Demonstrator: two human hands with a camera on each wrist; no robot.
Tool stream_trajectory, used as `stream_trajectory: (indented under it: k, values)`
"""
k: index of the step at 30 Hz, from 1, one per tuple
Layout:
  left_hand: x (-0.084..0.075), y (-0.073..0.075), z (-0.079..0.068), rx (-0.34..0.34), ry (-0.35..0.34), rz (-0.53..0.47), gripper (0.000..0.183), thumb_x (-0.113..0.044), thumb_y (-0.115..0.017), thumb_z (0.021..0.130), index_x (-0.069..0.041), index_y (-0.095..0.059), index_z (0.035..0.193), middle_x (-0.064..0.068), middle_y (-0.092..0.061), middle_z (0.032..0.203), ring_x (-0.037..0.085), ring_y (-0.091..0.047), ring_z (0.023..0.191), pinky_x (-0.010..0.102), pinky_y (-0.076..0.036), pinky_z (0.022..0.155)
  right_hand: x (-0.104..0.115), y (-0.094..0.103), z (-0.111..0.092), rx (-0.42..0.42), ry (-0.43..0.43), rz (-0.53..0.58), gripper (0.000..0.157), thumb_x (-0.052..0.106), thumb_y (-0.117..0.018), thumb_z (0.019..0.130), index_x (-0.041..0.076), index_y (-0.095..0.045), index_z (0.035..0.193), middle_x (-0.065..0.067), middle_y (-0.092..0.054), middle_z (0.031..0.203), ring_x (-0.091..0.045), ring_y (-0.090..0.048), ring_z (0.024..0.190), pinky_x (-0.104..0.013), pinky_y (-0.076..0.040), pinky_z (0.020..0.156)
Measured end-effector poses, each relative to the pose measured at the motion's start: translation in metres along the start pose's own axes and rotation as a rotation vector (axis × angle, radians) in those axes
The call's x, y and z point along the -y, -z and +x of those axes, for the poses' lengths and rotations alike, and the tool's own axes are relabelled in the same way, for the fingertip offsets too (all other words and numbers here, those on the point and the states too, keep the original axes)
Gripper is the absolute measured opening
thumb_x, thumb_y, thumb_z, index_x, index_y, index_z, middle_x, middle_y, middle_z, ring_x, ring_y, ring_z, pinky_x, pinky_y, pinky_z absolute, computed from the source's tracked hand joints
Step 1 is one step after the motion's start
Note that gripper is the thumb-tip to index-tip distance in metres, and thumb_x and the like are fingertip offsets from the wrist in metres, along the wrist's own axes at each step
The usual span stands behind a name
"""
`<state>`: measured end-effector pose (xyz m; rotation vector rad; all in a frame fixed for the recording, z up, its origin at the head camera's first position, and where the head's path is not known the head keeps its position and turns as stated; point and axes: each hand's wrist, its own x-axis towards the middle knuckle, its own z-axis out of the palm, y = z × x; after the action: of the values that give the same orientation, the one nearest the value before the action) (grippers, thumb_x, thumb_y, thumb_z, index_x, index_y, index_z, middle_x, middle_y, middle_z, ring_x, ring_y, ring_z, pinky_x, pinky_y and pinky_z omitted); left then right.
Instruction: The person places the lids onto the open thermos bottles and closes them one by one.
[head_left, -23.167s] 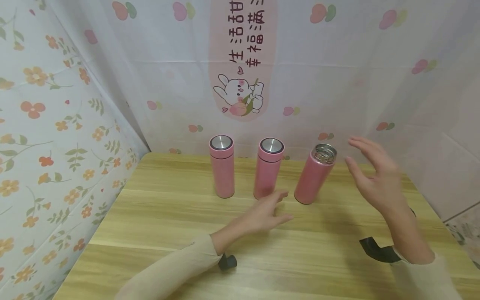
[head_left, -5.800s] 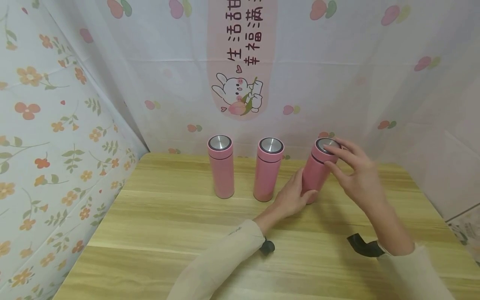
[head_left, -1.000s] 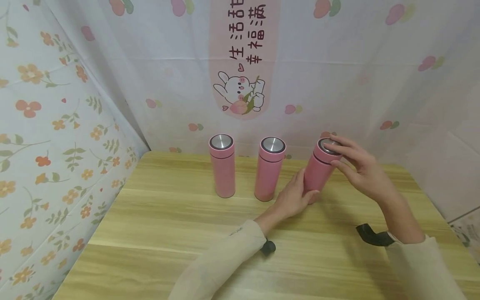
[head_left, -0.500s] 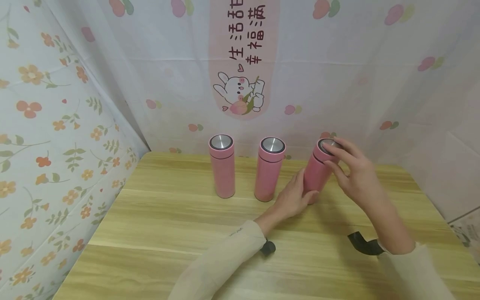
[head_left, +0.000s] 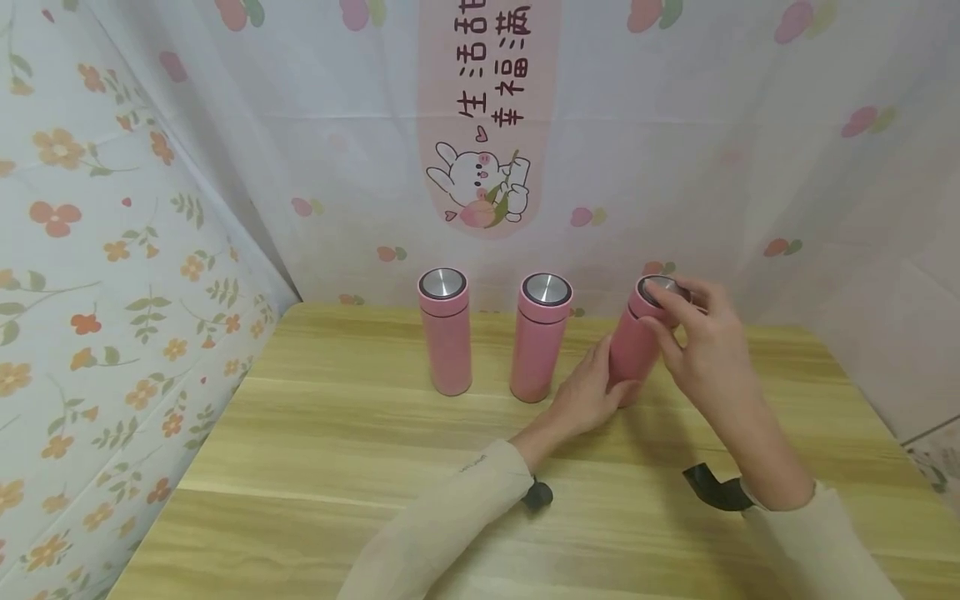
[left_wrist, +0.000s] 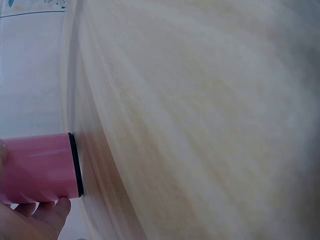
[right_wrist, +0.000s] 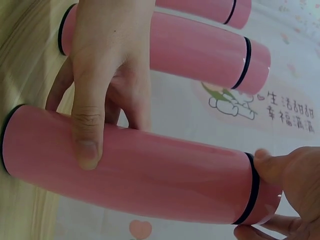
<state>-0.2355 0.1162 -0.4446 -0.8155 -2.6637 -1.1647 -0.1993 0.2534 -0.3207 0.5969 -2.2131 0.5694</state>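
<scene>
On the right of the row, a pink thermos point(head_left: 632, 350) stands on the table with its silver-topped lid point(right_wrist: 270, 197) on. My left hand point(head_left: 581, 396) grips its lower body, thumb on the near side, as the right wrist view also shows. Up at the top, my right hand point(head_left: 705, 342) holds the lid with thumb and fingers around its edge. The left wrist view catches only the thermos base and some left fingers point(left_wrist: 57, 215). Two matching pink thermoses, a middle one point(head_left: 536, 358) and a left one point(head_left: 447, 354), stand upright with lids on, untouched.
The wooden table point(head_left: 337, 467) reaches back to a white printed curtain point(head_left: 337, 167) close behind the thermoses. A flowered cloth point(head_left: 112, 333) hangs along the left side. Dark camera mounts point(head_left: 716, 490) sit at both wrists.
Long before, the right thermos stood lidless and both hands were off it; the lid has since gone on. Over the last second my right hand has turned at the lid, its wrist swinging left.
</scene>
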Motion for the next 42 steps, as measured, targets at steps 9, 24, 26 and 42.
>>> stream_trajectory:
  k: [9, 24, 26, 42]
  values:
    - [-0.001, 0.002, 0.0, -0.004, -0.006, 0.011, 0.07, -0.035, -0.057, 0.093, -0.013, -0.017, 0.146, 0.004, -0.044, 0.129, 0.009, -0.045, 0.115, 0.026, -0.04, 0.092, 0.001, -0.001, 0.001, 0.005, -0.02, -0.03, 0.045, 0.003, -0.078, 0.074, 0.005, -0.064, 0.118, -0.031, -0.045, 0.113, -0.042, -0.051, 0.097, -0.053, -0.047, 0.076]
    - [0.0, 0.0, -0.001, 0.001, -0.009, -0.025, 0.068, -0.034, -0.059, 0.092, -0.015, -0.02, 0.144, 0.002, -0.045, 0.125, 0.008, -0.046, 0.112, 0.026, -0.041, 0.091, 0.0, -0.002, 0.001, 0.002, -0.007, -0.071, 0.049, 0.008, -0.081, 0.073, 0.004, -0.063, 0.119, -0.031, -0.045, 0.107, -0.043, -0.05, 0.09, -0.054, -0.045, 0.072]
    - [0.0, 0.0, -0.001, 0.009, -0.004, -0.031, 0.068, -0.035, -0.058, 0.092, -0.016, -0.019, 0.144, 0.001, -0.045, 0.125, 0.008, -0.046, 0.112, 0.026, -0.041, 0.091, -0.004, 0.0, 0.0, 0.027, -0.028, -0.046, 0.054, 0.01, -0.081, 0.073, 0.007, -0.061, 0.123, -0.029, -0.045, 0.109, -0.042, -0.051, 0.093, -0.054, -0.046, 0.073]
    - [0.003, 0.002, -0.002, 0.029, 0.017, -0.04, 0.07, -0.047, -0.051, 0.092, -0.018, -0.016, 0.146, 0.0, -0.044, 0.129, 0.007, -0.043, 0.116, 0.028, -0.041, 0.091, -0.023, 0.029, 0.011, 0.314, 0.057, 0.644, 0.052, -0.026, -0.063, 0.073, -0.015, -0.05, 0.122, -0.031, -0.036, 0.135, -0.046, -0.031, 0.125, -0.031, -0.034, 0.099]
